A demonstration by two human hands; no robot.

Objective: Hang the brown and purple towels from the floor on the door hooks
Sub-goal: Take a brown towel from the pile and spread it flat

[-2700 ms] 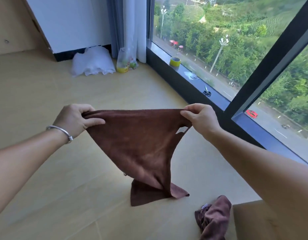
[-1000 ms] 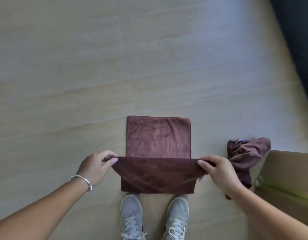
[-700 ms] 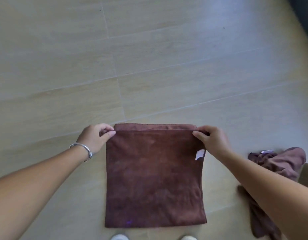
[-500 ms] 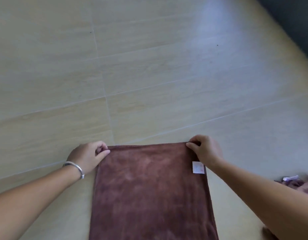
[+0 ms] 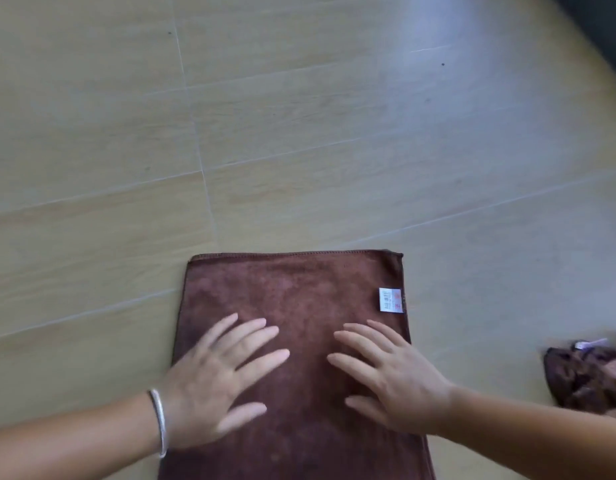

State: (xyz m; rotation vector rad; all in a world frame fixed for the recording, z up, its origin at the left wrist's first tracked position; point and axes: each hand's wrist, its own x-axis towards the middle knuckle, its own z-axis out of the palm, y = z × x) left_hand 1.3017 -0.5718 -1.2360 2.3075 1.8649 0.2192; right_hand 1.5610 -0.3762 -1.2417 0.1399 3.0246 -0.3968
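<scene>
Left hand [image 5: 213,379], bracelet [image 5: 159,422] at the wrist, lies flat with fingers spread on the brown towel [image 5: 299,292], which is laid out on the wooden floor [image 5: 299,133]. Right hand [image 5: 393,372] presses flat beside it. Smoothing outward evenly should remove creases. Farther right, the purple towel [image 5: 583,375] sits crumpled on the floor.
</scene>
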